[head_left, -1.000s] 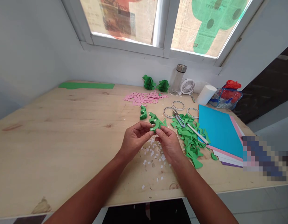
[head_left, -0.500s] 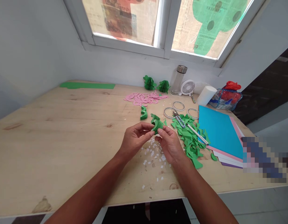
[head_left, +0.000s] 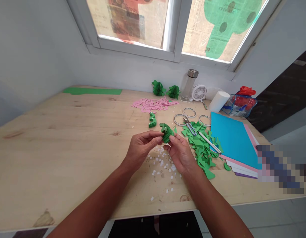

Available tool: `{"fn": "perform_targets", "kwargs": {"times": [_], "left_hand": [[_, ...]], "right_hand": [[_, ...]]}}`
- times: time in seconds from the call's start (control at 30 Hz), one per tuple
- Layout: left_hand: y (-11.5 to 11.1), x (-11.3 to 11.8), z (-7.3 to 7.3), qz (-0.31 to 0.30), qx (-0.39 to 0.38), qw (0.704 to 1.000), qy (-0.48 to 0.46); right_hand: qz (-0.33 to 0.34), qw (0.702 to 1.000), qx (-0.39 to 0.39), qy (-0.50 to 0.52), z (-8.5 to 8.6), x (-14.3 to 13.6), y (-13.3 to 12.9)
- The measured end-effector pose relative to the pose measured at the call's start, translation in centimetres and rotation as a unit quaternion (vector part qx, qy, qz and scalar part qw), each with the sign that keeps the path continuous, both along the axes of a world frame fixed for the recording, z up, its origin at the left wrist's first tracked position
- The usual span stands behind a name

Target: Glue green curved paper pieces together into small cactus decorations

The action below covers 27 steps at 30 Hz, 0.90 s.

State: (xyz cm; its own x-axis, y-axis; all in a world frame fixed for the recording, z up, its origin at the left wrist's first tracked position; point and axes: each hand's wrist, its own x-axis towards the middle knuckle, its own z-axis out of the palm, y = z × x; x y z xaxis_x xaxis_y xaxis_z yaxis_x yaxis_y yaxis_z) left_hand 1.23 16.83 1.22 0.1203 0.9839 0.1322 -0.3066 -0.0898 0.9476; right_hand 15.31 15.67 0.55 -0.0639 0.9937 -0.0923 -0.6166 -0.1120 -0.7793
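Observation:
A layered green paper piece [head_left: 167, 133] is held up between both hands over the table. My left hand [head_left: 144, 145] pinches its left edge between thumb and fingers. On the other side, my right hand [head_left: 181, 150] grips the right edge the same way. Just behind lies a smaller stack of cut green paper [head_left: 152, 120]. Small white paper bits [head_left: 162, 162] are scattered beneath and in front of the hands. To the right, green paper scraps [head_left: 203, 148] form a heap, with small scissors [head_left: 189, 126] and a white pen [head_left: 209, 142] on it.
Pink cutouts [head_left: 153, 105], two green paper shapes [head_left: 158, 88], a glass bottle [head_left: 189, 86] and a white fan [head_left: 199, 93] stand or lie toward the wall. Tape rings [head_left: 189, 112], a white roll [head_left: 219, 101] and blue paper [head_left: 233, 138] are at right.
The green piece has turned between my fingers, and its layered edges now face the camera more. My left hand has shifted slightly; my right hand has barely moved.

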Motion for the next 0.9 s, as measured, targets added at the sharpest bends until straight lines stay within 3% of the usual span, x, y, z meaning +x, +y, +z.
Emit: {"fn": "perform_targets", "kwargs": {"times": [0.27,0.43,0.7,0.8,0.9], "left_hand": [[0.35,-0.23,-0.49,-0.024,0.019,0.999,-0.027],[-0.13,-0.14,-0.01,0.033,0.047,0.998,0.003],[-0.38,-0.03,-0.21,0.119,0.195,0.970,0.079],[-0.37,-0.26,-0.36,0.116,0.275,0.948,0.113],[-0.47,-0.39,-0.37,0.107,0.308,0.935,0.140]], "right_hand": [[0.041,0.998,0.009,0.038,0.31,0.12,-0.20],[0.045,0.998,0.011,0.045,0.34,0.05,-0.29],[0.064,0.997,0.011,0.047,0.29,0.00,-0.33],[0.070,0.997,0.014,0.041,0.30,-0.02,-0.35],[0.070,0.997,0.012,0.043,0.27,-0.02,-0.39]]}}
